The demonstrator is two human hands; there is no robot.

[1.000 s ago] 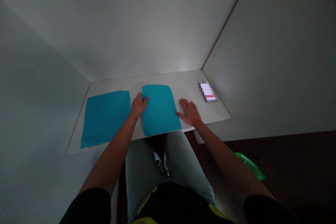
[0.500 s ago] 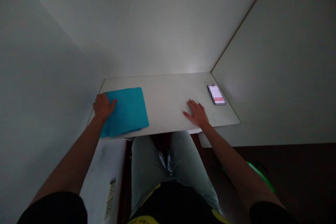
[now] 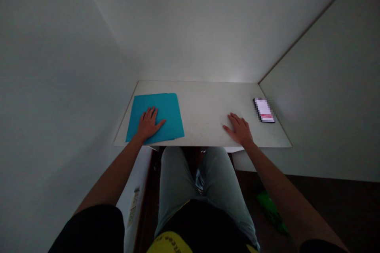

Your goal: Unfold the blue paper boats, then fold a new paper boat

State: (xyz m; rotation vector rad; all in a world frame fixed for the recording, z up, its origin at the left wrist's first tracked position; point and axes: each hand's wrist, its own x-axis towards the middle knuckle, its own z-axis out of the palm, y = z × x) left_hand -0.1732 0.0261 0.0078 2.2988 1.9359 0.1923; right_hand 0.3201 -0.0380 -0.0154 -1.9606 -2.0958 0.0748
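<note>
Seated person at a white bench (image 3: 204, 114) set in a corner between pale walls, seen from the head camera.

Left hand (image 3: 149, 123): flat, palm down, fingers spread wide, pressing on the near part of the blue sheets (image 3: 166, 108). It grips nothing; it only rests on top.

Blue sheets: a stack of turquoise paper or thin card lying flat at the bench's left end, its left side close to the left edge and its near side almost at the front edge. A second layer shows as a thin offset strip along the near right corner, so the pieces are not quite squared up. The stack is roughly square, slightly longer from front to back, and extends away from the left hand toward the back edge and to the right.

Right hand (image 3: 240, 129): also open and flat, fingers loosely apart, resting on bare bench near the front edge, right of centre. It holds nothing and lies well apart from the sheets, with clear bench between. The left hand is therefore the one on the sheets.

Phone (image 3: 264, 110): lit screen, lying near the right edge toward the back corner, beyond the right hand and not touched.

Below the front edge: the person's legs in light trousers, and a green object (image 3: 271, 211) on the dark floor.
</note>
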